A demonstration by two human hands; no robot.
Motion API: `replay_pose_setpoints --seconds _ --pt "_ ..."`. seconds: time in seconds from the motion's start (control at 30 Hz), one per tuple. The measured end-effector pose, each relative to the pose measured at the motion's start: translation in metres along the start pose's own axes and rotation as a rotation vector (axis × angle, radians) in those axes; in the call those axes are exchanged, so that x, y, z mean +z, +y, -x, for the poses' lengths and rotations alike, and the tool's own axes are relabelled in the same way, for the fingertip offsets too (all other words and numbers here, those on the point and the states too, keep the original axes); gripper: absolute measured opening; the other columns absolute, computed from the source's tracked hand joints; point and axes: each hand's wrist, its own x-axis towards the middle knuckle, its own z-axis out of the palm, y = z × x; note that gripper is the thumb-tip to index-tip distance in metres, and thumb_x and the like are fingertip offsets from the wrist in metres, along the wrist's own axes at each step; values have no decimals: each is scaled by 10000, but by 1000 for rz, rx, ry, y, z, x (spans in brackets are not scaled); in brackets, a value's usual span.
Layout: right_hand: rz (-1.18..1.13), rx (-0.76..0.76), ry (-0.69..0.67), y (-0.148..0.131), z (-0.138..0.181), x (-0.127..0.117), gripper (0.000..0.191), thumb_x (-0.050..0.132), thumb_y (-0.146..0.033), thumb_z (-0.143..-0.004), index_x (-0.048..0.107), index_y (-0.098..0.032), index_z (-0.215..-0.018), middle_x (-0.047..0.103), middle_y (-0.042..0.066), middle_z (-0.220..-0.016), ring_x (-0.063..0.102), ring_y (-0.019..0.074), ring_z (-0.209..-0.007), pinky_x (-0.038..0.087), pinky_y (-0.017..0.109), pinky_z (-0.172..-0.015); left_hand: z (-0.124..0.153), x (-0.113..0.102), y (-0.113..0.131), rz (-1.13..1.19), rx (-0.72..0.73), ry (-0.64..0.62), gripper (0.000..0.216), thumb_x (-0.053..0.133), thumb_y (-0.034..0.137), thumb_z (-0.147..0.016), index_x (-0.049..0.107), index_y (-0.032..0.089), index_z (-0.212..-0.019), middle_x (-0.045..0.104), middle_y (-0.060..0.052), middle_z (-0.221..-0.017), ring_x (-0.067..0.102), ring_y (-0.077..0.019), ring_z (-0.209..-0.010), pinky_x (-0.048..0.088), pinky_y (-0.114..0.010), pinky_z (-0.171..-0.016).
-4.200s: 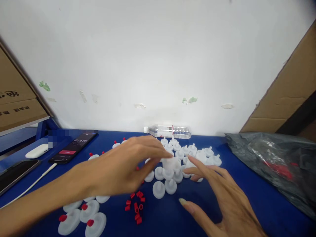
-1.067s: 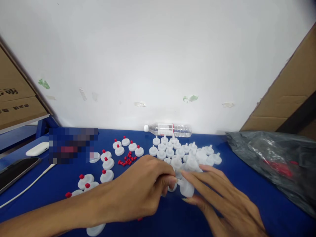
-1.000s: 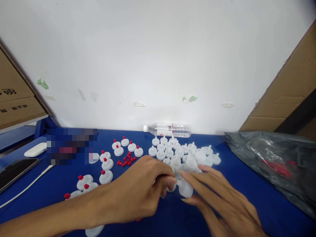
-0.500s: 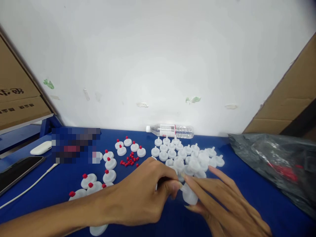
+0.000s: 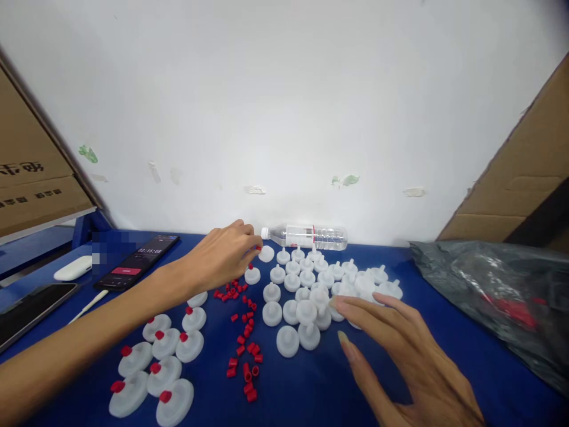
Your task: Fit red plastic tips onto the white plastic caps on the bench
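My left hand (image 5: 220,259) reaches far over the blue table (image 5: 311,391), its fingers pinched on a white disc with a red cap (image 5: 265,253) just in front of the lying water bottle (image 5: 306,236). My right hand (image 5: 395,350) lies open, fingers spread. Its fingertips touch the near edge of the cluster of uncapped white discs (image 5: 311,284). A trail of loose red caps (image 5: 244,338) runs between the two groups. Several capped discs (image 5: 155,370) lie at the near left under my left forearm.
A phone with a lit timer screen (image 5: 136,262), a second dark phone (image 5: 26,308), a white cable and a small white case (image 5: 71,268) sit at the left. A dark plastic bag (image 5: 493,296) fills the right side. Cardboard boxes stand at both edges.
My hands were together at the near middle, working on one white disc. The left hand has since swung out to the far side with it, and the right hand has opened.
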Motion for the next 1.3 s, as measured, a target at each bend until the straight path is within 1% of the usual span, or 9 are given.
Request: replay_pose_setpoints --seconds 0.23,0.4,0.5,0.57,0.77,0.93,1.07,1.17,1.3 --pt "-13 -8 -36 2 -1 2 331 476 -182 -1000 588 -250 -1304 735 2 -1179 666 178 -1170 467 348 -1089 0 11 -6 -29 37 -61 196 522 267 -1032 687 200 -1114 643 -86 -970 616 -241 -880 402 -289 -579" --pt "-15 -38 -52 1 -3 1 317 471 -159 -1001 596 -238 -1282 722 -4 -1181 623 140 -1212 391 307 -1141 2 5 0 54 75 23 244 490 281 -1047 639 228 -1233 643 -83 -1084 610 -237 -969 476 -309 -674" --pt "-15 -57 -47 1 -3 0 298 470 -153 -1000 612 -238 -1248 725 -7 -1154 615 123 -1215 354 282 -1158 3 9 10 99 223 27 270 505 179 -1018 646 255 -1236 660 -72 -1123 583 -240 -1032 456 -274 -633" --pt "-20 -72 -45 2 -3 0 289 471 -154 -998 620 -231 -1233 726 -4 -1143 618 119 -1209 332 277 -1172 5 16 15 76 308 -3 429 535 34 -932 622 262 -1285 671 -63 -1171 570 -244 -1064 394 -257 -548" --pt "-47 -85 -75 5 -1 1 295 487 -107 -974 641 -221 -1199 727 4 -1122 676 116 -1108 300 299 -1198 5 27 16 55 355 4 606 515 -139 -714 662 232 -1170 673 -42 -1211 576 -224 -1052 326 -254 -495" --pt "-41 -78 -91 4 1 0 297 491 -126 -985 623 -215 -1236 738 8 -1130 692 133 -1082 329 321 -1185 8 3 18 16 313 78 558 477 -131 -751 689 216 -1132 699 -60 -1121 592 -227 -980 334 -255 -503" --pt "3 17 -47 2 1 2 414 540 -304 -1003 516 -176 -1396 740 29 -1170 694 183 -1097 404 342 -1135 20 -24 35 380 355 249 244 523 116 -1007 703 233 -1122 716 -47 -1075 626 -166 -915 476 -258 -678" --pt "25 13 -47 1 1 0 516 556 -409 -1001 473 -149 -1439 742 36 -1194 705 191 -1075 385 344 -1149 32 -36 56 585 444 212 235 490 144 -1038 711 213 -1078 740 -36 -1003 634 -150 -866 497 -272 -784" --pt "-15 -89 -37 0 1 -2 289 568 -335 -1016 593 -199 -1270 764 -11 -1140 710 154 -1069 305 309 -1197 39 -43 73 647 525 157 271 476 71 -1019 691 198 -1125 744 -30 -1069 623 -156 -932 487 -262 -785"
